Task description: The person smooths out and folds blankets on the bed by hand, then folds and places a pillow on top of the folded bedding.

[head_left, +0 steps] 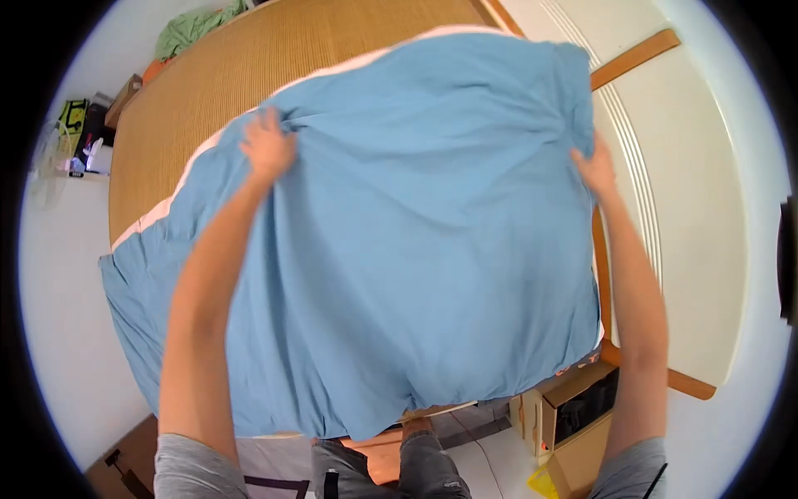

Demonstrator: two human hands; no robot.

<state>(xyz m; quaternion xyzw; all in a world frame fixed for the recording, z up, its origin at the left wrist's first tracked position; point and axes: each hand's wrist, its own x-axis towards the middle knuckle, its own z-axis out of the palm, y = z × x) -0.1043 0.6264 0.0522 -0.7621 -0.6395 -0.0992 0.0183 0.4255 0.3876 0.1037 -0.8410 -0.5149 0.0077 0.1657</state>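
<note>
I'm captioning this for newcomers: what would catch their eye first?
The big blue cover spread across the middle. Next, two bare forearms, the left hand near its upper-left edge, the right hand at its right edge. The tan mat shows at upper left, a cream panel at right.

The head camera (wide-angled) looks forward and down on the blue quilt [416, 224] from nearby.

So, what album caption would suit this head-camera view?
Left hand and right hand on a rumpled blue cover, woven mat showing beyond, cream headboard alongside.
</note>
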